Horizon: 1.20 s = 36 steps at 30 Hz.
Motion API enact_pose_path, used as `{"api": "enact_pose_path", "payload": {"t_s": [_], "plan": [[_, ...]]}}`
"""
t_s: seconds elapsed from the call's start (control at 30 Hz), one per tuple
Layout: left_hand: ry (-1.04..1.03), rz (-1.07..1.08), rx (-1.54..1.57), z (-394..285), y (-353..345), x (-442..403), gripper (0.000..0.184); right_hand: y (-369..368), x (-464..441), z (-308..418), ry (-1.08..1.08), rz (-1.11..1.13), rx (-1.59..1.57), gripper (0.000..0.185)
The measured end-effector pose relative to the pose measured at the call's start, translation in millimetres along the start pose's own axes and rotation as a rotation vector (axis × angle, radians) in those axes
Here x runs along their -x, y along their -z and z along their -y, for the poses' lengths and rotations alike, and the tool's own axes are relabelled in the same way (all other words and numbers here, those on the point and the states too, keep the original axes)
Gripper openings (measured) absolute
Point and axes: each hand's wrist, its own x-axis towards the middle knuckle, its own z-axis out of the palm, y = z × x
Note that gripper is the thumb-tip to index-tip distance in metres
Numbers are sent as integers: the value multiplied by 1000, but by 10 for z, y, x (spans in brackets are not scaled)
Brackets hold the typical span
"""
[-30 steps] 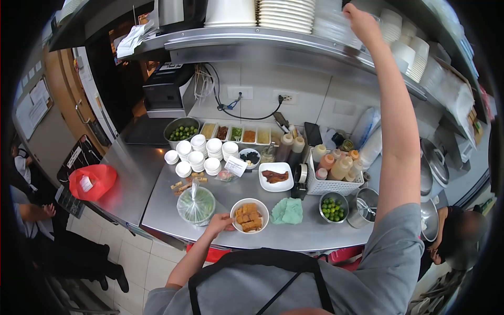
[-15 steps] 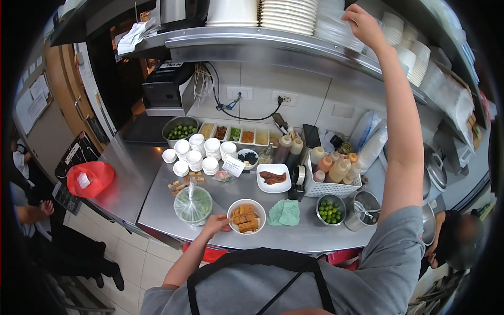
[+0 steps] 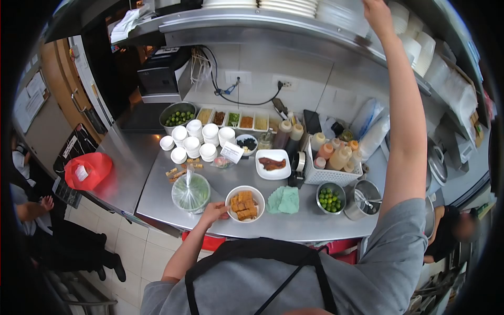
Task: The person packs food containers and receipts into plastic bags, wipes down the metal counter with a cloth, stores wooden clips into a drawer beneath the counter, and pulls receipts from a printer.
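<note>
My left hand (image 3: 213,214) is at the left side of a white bowl (image 3: 245,218), fingers closed at its rim. Golden-brown fried pieces (image 3: 244,205) fill the bowl. Just left of that hand stands a tied clear plastic bag (image 3: 191,193) with something green inside. My right hand (image 3: 376,14) is raised to the overhead shelf, near clear plastic lids or containers (image 3: 341,17). The top edge of the view cuts off its fingers, so what they hold is hidden. A crumpled green cloth (image 3: 283,200) lies right of the bowl.
Behind are stacked white cups (image 3: 192,147), a square dish of dark strips (image 3: 273,164) and a basket (image 3: 332,176) of sauce bottles. A bowl of green limes (image 3: 331,198) and a metal pot (image 3: 363,199) stand right. The steel shelf (image 3: 220,23) overhangs the counter. People stand at both sides.
The view has tipped down a little, so the shelf sits higher in it. My right hand has moved slightly right along the shelf, its fingers now out of view. My left hand stays at the bowl.
</note>
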Motion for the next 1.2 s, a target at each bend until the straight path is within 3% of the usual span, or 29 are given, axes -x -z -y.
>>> {"api": "enact_pose_path", "payload": {"t_s": [0.03,0.13,0.23,0.3,0.33,0.43,0.47,0.53,0.57,0.63,0.67,0.7,0.73,0.8,0.87,0.9,0.97,1.03,1.1,1.13,1.2], "plan": [[22,4,-4,15,8,-15,38,36,22,25,-13,19,-4,25],[35,-2,-38,54,24,-36,38,229,35,198,197,-332,-17,22],[30,13,-60,44,40,-59,37,412,189,613,103,-501,-298,19],[-321,-326,-604,46,97,-97,37,418,540,923,157,-497,-334,29],[-302,-288,-388,-90,78,-67,39,317,945,1149,133,-396,-528,26],[-266,-13,473,-887,-138,338,43,538,1750,2204,367,116,-568,25],[-253,92,621,-1082,-205,456,42,447,2113,2520,385,-20,-796,26],[-218,161,781,-1133,-255,467,41,495,2672,2975,402,202,-923,22],[-263,116,644,-1085,-248,416,37,541,2843,3118,388,206,-957,22],[-288,55,507,-966,-237,345,33,655,3074,3286,276,439,-971,23],[-277,12,490,-907,-239,313,30,732,3124,3311,37,512,-1061,26],[-268,-28,472,-858,-254,297,28,727,3213,3347,32,517,-1079,26],[-256,-40,476,-830,-292,306,28,692,3352,3403,-328,456,-1055,25],[-198,-32,408,-787,-401,347,27,601,3579,3529,-695,401,-1013,25],[-180,22,374,-742,-530,370,26,456,3739,3628,-1517,451,-1459,24],[-177,86,337,-716,-552,376,26,428,3812,3639,-1527,461,-1461,24],[-205,49,289,-630,-463,331,28,389,3940,3599,-1754,337,-1431,21],[-296,-225,241,-543,-319,260,32,336,4106,3669,-1853,300,-1367,18],[-308,-327,211,-370,-282,145,38,261,4391,3809,-1903,463,-1330,16],[-307,-399,195,-303,-316,98,38,173,4570,3941,-1905,467,-1330,16],[-305,-473,179,-115,-386,-63,38,-4,4811,4240,-1583,428,-1124,20]]}}
